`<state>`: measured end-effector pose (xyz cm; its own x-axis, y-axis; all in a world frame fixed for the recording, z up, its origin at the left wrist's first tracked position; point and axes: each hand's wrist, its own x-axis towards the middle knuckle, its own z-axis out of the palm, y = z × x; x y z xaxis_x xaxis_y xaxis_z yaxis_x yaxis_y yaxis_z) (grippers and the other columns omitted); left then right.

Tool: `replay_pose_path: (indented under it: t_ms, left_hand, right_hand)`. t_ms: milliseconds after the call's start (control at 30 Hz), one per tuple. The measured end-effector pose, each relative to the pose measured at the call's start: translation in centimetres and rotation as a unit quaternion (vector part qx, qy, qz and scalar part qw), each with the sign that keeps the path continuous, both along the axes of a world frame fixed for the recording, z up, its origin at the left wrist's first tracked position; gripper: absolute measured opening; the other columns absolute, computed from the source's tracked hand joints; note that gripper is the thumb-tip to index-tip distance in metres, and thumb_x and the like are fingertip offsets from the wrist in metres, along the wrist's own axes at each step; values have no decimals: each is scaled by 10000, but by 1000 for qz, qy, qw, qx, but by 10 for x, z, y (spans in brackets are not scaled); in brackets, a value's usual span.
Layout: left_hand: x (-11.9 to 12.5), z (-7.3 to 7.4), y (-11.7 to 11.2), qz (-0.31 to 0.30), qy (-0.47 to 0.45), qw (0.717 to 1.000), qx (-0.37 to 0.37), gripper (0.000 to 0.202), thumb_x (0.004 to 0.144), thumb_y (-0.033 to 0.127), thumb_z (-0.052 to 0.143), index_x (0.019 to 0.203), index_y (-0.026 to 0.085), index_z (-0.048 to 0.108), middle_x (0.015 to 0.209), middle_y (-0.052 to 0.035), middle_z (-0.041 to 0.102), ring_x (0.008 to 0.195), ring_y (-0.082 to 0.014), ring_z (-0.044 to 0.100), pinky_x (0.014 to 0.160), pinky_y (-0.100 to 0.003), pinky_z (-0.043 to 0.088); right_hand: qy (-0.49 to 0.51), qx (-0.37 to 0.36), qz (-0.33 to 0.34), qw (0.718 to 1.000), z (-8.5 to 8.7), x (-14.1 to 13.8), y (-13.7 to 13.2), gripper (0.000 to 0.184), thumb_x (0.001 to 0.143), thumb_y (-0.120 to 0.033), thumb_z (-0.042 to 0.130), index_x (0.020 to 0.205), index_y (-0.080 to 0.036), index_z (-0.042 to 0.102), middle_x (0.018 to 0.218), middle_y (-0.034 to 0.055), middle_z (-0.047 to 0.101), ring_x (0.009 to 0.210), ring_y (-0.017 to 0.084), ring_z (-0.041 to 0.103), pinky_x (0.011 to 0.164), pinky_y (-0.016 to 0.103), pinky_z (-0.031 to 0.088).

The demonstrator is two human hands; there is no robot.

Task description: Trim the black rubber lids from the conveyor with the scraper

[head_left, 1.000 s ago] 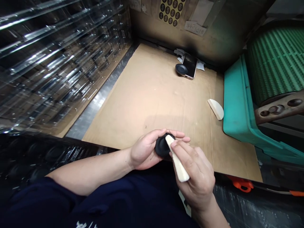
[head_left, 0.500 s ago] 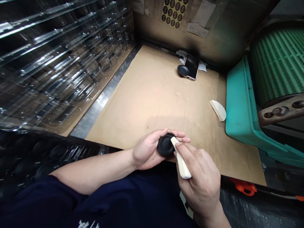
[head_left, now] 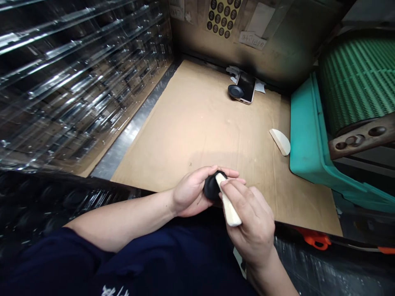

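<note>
My left hand [head_left: 189,193] cups a round black dished part [head_left: 211,188] near the front edge of the cardboard-covered table [head_left: 185,123]. Between the fingers of my right hand [head_left: 253,218] is a cream-coloured sponge wedge [head_left: 230,209], its narrow end pressed against the black part. The fingers and the sponge hide the right side of that part. A second, half-round white sponge [head_left: 280,142] lies at the right of the table. Farther back, another round black part [head_left: 235,91] rests against a phone [head_left: 247,87].
Clear plastic trays [head_left: 92,82] are stacked at the left. On the right stands a teal plastic bin [head_left: 305,131], with a green ribbed roller or belt [head_left: 361,78] above it. A sticker sheet [head_left: 222,18] is on the back panel. An orange-handled tool [head_left: 316,239] sits below the front edge.
My right hand and its sponge have shifted left and slightly up across the black part. My left hand keeps its hold almost unmoved. The view has turned slightly.
</note>
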<state>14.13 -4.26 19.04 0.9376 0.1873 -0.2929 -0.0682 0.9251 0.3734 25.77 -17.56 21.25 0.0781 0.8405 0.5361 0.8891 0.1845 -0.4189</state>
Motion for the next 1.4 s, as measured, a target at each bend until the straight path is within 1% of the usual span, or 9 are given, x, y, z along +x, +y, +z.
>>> replay_pose_path:
  t_ms: [133, 300, 400, 667, 800, 933, 1067, 1200, 1400]
  left_hand:
    - [-2, 0, 1, 17, -22, 999, -17, 542, 1040, 446, 323, 1306, 86, 629, 1406, -215, 616, 1276, -323, 599, 1108, -488, 387]
    - [-3, 6, 3, 22, -57, 997, -49, 694, 1054, 541, 201, 1346, 50, 595, 1456, -244, 568, 1340, -357, 563, 1139, -535, 361]
    - [-3, 9, 4, 23, -63, 996, -57, 729, 1056, 544, 161, 1359, 31, 581, 1466, -252, 553, 1329, -371, 574, 1160, -564, 329]
    - [-3, 10, 3, 29, -66, 995, -62, 755, 1054, 549, 158, 1409, -1, 534, 1486, -273, 521, 1340, -378, 563, 1198, -572, 265]
    - [-3, 8, 3, 30, -79, 995, -52, 752, 1054, 546, 155, 1416, 5, 532, 1509, -271, 497, 1409, -388, 492, 1211, -575, 246]
    - [-3, 2, 2, 20, -97, 995, -33, 719, 1048, 555, 212, 1412, 38, 553, 1502, -246, 520, 1406, -365, 501, 1221, -544, 258]
    - [-3, -2, -1, 15, -95, 995, -2, 546, 1039, 412, 346, 1408, 80, 572, 1489, -213, 548, 1414, -355, 494, 1225, -540, 254]
    - [-3, -1, -3, 17, -62, 998, 17, 484, 1010, 353, 406, 1369, 103, 612, 1489, -194, 555, 1446, -379, 445, 1210, -563, 263]
    - [-2, -2, -2, 40, -80, 996, 20, 476, 1010, 322, 396, 1356, 80, 616, 1475, -203, 565, 1448, -348, 450, 1202, -518, 315]
  right_hand:
    - [79, 23, 37, 996, -4, 1, 0, 551, 846, 53, 627, 1364, -134, 614, 1268, 157, 680, 1099, 276, 668, 850, 444, 561]
    - [99, 125, -64, 985, -3, 0, -11, 632, 775, 75, 731, 1354, -155, 626, 1189, 131, 708, 1041, 276, 708, 832, 450, 594]
    - [80, 135, -93, 983, -2, 0, -15, 641, 753, 79, 754, 1339, -152, 636, 1178, 140, 722, 1029, 292, 720, 811, 461, 600]
    - [65, 108, -107, 986, 3, 1, -16, 593, 748, 67, 774, 1290, -148, 667, 1186, 133, 725, 1030, 281, 710, 806, 459, 596]
    - [70, 72, -79, 992, 10, 0, -16, 539, 787, 37, 753, 1292, -120, 650, 1144, 120, 727, 972, 239, 700, 787, 413, 567]
    - [69, -7, -34, 997, 11, -1, -14, 476, 847, -11, 708, 1303, -134, 645, 1164, 115, 724, 963, 225, 693, 786, 394, 542]
    - [69, -8, 29, 997, 3, -1, -7, 527, 883, -10, 620, 1389, -155, 596, 1264, 130, 694, 1061, 252, 679, 830, 412, 548]
    - [13, 1, -14, 1000, -2, -1, -3, 540, 879, -7, 594, 1398, -154, 584, 1265, 145, 684, 1033, 268, 670, 811, 416, 542]
    - [-35, -37, -82, 995, 8, -9, -8, 439, 881, -28, 583, 1313, -104, 606, 1121, 146, 715, 962, 261, 681, 809, 410, 555]
